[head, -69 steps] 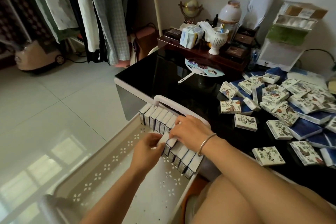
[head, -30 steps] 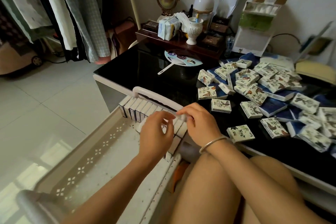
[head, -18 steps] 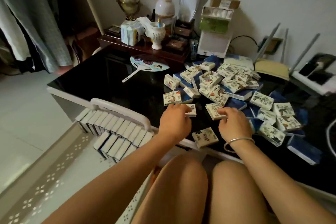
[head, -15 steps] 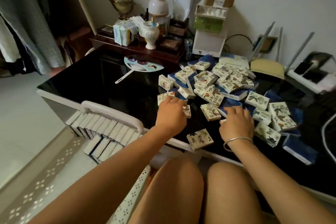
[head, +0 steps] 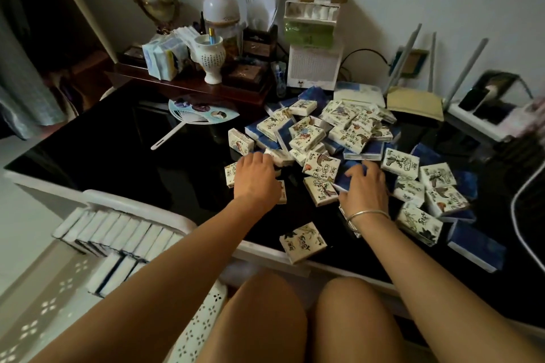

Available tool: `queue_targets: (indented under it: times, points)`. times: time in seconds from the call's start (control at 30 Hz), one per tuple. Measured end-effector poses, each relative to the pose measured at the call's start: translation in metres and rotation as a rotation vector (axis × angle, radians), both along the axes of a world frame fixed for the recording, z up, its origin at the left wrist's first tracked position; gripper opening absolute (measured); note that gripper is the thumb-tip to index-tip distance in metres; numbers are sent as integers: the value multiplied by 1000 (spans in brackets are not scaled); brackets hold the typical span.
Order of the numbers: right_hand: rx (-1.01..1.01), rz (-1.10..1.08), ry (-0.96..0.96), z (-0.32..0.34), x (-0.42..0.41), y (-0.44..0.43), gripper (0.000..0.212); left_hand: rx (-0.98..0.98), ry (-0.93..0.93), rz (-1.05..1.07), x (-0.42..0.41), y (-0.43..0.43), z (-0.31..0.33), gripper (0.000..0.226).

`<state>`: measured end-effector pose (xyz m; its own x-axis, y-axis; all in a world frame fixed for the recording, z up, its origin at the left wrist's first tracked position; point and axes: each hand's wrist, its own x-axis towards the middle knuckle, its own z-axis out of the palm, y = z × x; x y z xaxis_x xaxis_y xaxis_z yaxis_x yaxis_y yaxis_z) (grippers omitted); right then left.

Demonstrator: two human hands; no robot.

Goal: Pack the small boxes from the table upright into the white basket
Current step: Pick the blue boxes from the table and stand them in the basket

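Both hands have left the white basket (head: pixel 44 312), where they were seating a box in the row a second ago, and now lie on the table (head: pixel 132 162) among the loose small boxes (head: pixel 348 127); since the last frame they have pushed slightly deeper into the pile.

The boxes are flat and rectangular, with a white face printed with ink birds, flowers and characters, and a blue back. They lie flat in a heap at centre right of the frame, some face up, some blue side up, pointing every way. One stray box (head: pixel 303 242) lies alone near the table's lower edge, face up, its long axis slanting from lower left to upper right.

The packed boxes (head: pixel 118 230) stand on edge in the basket at lower left. They form two rows under the handle (head: pixel 132 203), with their narrow white edges up. Each edge runs from upper right to lower left, and the rows run across the frame.

The left hand (head: pixel 256 180) lies palm down over two or three boxes with its fingers bent. I cannot tell whether it has hold of one. The right hand (head: pixel 365 188), wearing a bracelet (head: pixel 367 214), rests with fingers spread and nearly straight on a blue box (head: pixel 349 178), gripping nothing.

Above the pile lie a paper fan (head: pixel 200 112) and a white cup (head: pixel 210 53).
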<state>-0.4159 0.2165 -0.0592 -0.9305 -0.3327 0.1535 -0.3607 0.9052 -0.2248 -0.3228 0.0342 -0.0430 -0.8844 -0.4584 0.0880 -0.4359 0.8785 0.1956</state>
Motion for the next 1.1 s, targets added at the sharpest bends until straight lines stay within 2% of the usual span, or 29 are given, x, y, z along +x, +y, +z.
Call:
queue_targets:
  times: [0.13, 0.3, 0.47, 0.57, 0.63, 0.7, 0.9, 1.03, 1.1]
  points:
    - [-174, -28, 123, -6, 4, 6, 60, -14, -79, -4, -13, -21, -7, 52]
    - [-350, -61, 236, 1, 18, 11, 57, 12, -147, 30, -27, -38, -11, 74]
    - [-558, -10, 79, 17, 44, 0, 51, -19, 22, 81, -21, -41, -5, 88]
    - [-639, 61, 71, 26, 61, -12, 50, 8, 268, 84, -5, -39, 0, 87]
    - [-690, 137, 9, 30, 73, -20, 51, 154, 451, 79, 8, -36, 6, 87]
    - [-737, 228, -67, 34, 84, -28, 53, 379, 570, 80, 28, -30, 16, 87]
    - [-963, 340, -425, 49, 121, -62, 50, 751, 611, 113, 103, -37, 34, 66]
    - [-938, 435, -608, 68, 153, -88, 31, 832, 658, 129, 154, -56, 50, 60]
    - [-992, 451, -750, 75, 173, -103, 20, 846, 654, 131, 179, -61, 61, 54]
